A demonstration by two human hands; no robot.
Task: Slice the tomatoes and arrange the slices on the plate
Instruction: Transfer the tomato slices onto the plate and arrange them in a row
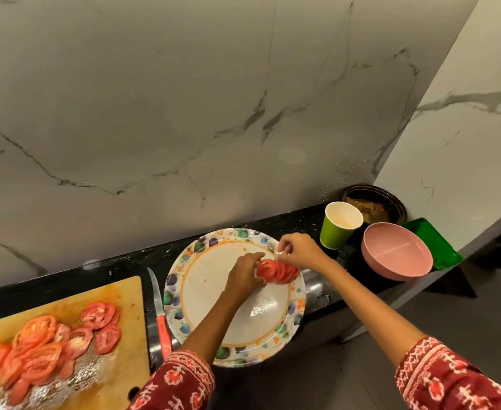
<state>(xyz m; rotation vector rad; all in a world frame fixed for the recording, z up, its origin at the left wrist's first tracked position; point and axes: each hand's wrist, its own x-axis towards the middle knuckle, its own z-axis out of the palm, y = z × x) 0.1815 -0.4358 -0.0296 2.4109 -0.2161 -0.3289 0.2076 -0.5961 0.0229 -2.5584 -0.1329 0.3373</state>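
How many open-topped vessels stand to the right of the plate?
3: a green paper cup nearest the plate, a pink bowl beside it, a dark bowl behind both, partly hidden.

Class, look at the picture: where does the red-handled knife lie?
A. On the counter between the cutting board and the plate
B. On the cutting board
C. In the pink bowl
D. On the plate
A: the knife lies on the dark counter, between the cutting board and the plate.
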